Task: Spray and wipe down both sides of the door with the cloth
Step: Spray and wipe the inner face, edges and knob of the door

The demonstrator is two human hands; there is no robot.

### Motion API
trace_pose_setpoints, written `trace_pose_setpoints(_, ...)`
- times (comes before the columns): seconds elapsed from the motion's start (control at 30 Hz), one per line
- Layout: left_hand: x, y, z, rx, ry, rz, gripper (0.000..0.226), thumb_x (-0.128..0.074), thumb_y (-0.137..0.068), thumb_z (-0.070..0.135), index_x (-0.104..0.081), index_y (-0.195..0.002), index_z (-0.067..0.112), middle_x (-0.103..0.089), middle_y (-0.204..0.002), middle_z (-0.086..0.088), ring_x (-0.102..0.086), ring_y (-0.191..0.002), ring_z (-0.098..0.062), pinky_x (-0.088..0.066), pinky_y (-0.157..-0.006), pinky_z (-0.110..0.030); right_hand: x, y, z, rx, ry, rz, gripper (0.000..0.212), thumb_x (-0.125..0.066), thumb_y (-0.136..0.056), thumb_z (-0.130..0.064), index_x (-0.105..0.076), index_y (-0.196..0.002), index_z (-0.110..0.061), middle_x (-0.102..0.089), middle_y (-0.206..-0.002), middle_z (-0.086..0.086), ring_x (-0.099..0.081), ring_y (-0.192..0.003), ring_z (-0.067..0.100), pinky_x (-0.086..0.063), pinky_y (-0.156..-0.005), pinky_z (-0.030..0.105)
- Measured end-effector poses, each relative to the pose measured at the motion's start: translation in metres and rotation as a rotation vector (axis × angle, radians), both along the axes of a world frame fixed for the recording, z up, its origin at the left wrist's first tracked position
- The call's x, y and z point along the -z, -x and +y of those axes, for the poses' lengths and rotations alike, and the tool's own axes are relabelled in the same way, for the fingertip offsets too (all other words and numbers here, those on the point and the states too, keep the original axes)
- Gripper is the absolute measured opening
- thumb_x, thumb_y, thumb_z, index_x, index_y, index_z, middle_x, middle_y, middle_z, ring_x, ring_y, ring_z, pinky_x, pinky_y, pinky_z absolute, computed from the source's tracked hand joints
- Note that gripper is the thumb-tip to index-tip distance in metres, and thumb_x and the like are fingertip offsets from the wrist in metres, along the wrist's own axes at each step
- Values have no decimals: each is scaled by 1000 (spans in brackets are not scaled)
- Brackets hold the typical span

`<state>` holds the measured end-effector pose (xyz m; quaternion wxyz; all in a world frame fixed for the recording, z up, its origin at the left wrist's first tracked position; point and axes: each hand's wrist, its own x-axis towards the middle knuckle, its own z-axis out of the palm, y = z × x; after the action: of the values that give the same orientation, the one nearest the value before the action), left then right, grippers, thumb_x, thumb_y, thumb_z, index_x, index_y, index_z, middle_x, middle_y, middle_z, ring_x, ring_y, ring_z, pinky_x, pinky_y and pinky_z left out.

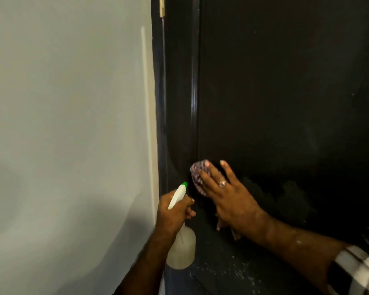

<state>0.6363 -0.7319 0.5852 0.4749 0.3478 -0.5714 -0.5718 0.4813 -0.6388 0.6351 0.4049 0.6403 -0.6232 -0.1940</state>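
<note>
My right hand (pixel 228 194) presses the checked cloth (pixel 197 176) flat-fingered against the black door (pixel 285 81), low beside its hinge-side edge. My left hand (pixel 173 211) grips the spray bottle (pixel 182 245). White flecks remain lower down; I judge this side unfinished, the other untouched.

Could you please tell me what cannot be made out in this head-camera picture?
- Most of the cloth: covered by the right hand pressing it to the door.
- Spray bottle trigger: hidden by the left hand.
- Door handle and far edge: cut off by the frame.
- Liquid level: bottle too cloudy.
- Door's other side: unseen.
</note>
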Motion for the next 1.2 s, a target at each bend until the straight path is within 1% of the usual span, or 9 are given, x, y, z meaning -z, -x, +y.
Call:
trace_pose_setpoints(0.13,-1,15,25,101,60,-18,6,-67,-101,12,-72,-100,8,-72,-68,-7,-70,-60,-20,-63,-64,-31,-14,21,80,31,113,-27,126,-69,-81,-71,-5,-170,-8,15,-176,23,26,-159,49,15,-125,72)
trace_pose_setpoints(0.27,-1,32,48,243,34,-62,15,-64,-102,8,-72,-89,10,-64,-59,-6,-64,-52,-15,-59,-60,-28,-3,38,169,55,353,-67,93,-47,-85,-56,-39,-164,-9,-21,-176,19,-11,-163,47,-3,-125,76)
trace_pose_setpoints(0.43,2,43,55,290,-31,-88,10,-66,-101,9,-71,-92,8,-63,-58,-1,-63,-50,-13,-61,-65,-30,-8,55,193,70,540,-221,65,-34,-108,-35,-24,-170,-15,-18,-176,21,-9,-162,53,-8,-119,85)
trace_pose_setpoints(0.53,6,40,52,302,-5,-82,13,-67,-101,9,-70,-90,15,-71,-68,-1,-68,-59,-15,-61,-66,-29,-22,44,149,54,733,-172,60,-54,-108,-32,-46,-160,-3,-16,-176,23,-2,-161,55,4,-125,77)
trace_pose_setpoints(0.7,19,26,33,117,-81,47,13,-69,-93,-5,-68,-105,-10,-69,-62,-11,-66,-53,-26,-54,-46,-27,-5,18,30,-139,554,-223,78,-60,-91,-13,-35,-165,-3,-19,-175,24,-4,-162,52,3,-132,64)
trace_pose_setpoints(0.87,28,9,32,57,-58,-76,27,-71,-93,2,-67,-117,-8,-71,-81,-24,-70,-67,-35,-56,-49,-25,19,3,-36,-85,224,-143,79,-47,-98,-28,-21,-170,-7,-12,-178,19,1,-164,48,1,-131,62)
trace_pose_setpoints(0.93,26,14,39,60,-43,-87,28,-72,-93,5,-68,-119,-6,-73,-79,-20,-72,-63,-27,-57,-52,-28,14,10,-18,-108,224,-111,78,-47,-101,-31,-20,-170,-7,-12,-178,18,1,-164,47,-1,-131,63)
trace_pose_setpoints(1.03,15,36,60,181,38,-55,4,-67,-94,-1,-70,-94,-5,-65,-56,-10,-68,-51,-21,-56,-50,-29,6,30,43,-131,317,-118,75,-45,-100,-21,-21,-169,-5,-11,-178,18,1,-164,47,0,-130,65)
trace_pose_setpoints(1.2,-3,80,113,464,191,-41,17,-66,-96,-2,-67,-81,6,-65,-55,-8,-69,-55,-25,-57,-52,-29,17,66,191,31,446,-35,68,-49,-109,-29,-25,-170,-11,-11,-179,16,-5,-164,48,-5,-129,70)
